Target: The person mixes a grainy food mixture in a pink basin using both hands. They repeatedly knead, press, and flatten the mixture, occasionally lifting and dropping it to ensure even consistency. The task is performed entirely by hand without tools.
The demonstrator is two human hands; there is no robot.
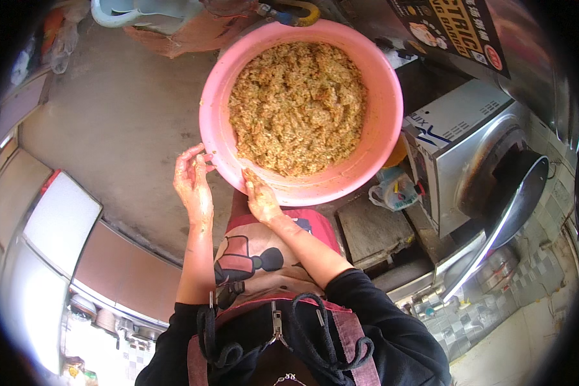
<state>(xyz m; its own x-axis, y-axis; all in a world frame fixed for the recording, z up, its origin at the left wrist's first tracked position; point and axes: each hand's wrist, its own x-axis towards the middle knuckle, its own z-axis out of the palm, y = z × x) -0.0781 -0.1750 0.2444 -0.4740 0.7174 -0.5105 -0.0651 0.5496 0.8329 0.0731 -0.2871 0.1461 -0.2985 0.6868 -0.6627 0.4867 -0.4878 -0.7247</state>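
Observation:
A large pink plastic basin [381,103] stands before me, filled with a moist, brownish minced mixture [296,111]. Smears of it cling to the inner wall. At the basin's left side is my left hand [193,183], wet, its fingers apart and the tips at the outer rim; whether they touch it is unclear. My right hand [261,195] lies over the near rim, its fingers close together and coated with bits of the mixture. The picture does not settle whether that hand grips the rim.
On the right stand a steel box-shaped appliance [458,130], a black wok [521,202] and a plastic bag [394,190]. A concrete slab [374,231] lies below them. A light-blue plastic container [159,14] is beyond the basin. White cabinets [62,217] border the concrete floor [116,111] on the left.

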